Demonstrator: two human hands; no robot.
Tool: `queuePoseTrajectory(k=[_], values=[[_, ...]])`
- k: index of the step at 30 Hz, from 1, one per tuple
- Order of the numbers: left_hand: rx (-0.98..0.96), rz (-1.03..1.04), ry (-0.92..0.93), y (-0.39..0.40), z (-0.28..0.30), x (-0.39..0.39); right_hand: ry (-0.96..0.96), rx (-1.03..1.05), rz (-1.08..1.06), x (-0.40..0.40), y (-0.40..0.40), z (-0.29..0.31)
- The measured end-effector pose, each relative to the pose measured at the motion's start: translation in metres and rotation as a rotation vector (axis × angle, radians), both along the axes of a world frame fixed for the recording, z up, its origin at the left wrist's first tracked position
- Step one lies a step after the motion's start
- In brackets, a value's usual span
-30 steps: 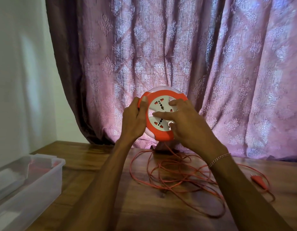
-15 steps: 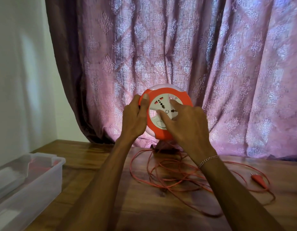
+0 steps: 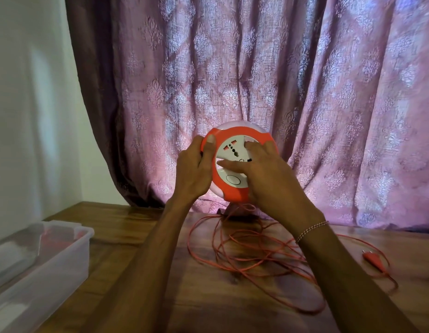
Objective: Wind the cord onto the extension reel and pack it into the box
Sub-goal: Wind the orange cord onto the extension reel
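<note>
Upright above the wooden table [image 3: 141, 294], the round orange-and-white plastic extension reel [image 3: 235, 162] sits clasped at its left rim by the left hand [image 3: 194, 171]. The right hand [image 3: 268, 174] lies spread-fingered on its socket face. Thin orange cord [image 3: 244, 255] sprawls loose below, its plug [image 3: 373, 258] far right, the clear plastic box [image 3: 40, 267] far left.

No readable text or labels.
</note>
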State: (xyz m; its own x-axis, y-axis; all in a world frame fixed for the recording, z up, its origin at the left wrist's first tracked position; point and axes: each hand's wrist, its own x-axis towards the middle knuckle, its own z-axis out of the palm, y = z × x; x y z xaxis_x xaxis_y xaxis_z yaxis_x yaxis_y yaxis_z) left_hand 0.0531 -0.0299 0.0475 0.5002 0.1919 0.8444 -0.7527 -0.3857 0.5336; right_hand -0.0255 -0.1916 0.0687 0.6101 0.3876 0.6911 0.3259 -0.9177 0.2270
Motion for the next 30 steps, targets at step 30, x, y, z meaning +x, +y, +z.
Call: queuePoseTrajectory(k=[30], values=[[-0.006,-0.02,-0.013,0.0,-0.001,0.003,-0.037,0.026,0.037,-0.006,-0.002,0.002]])
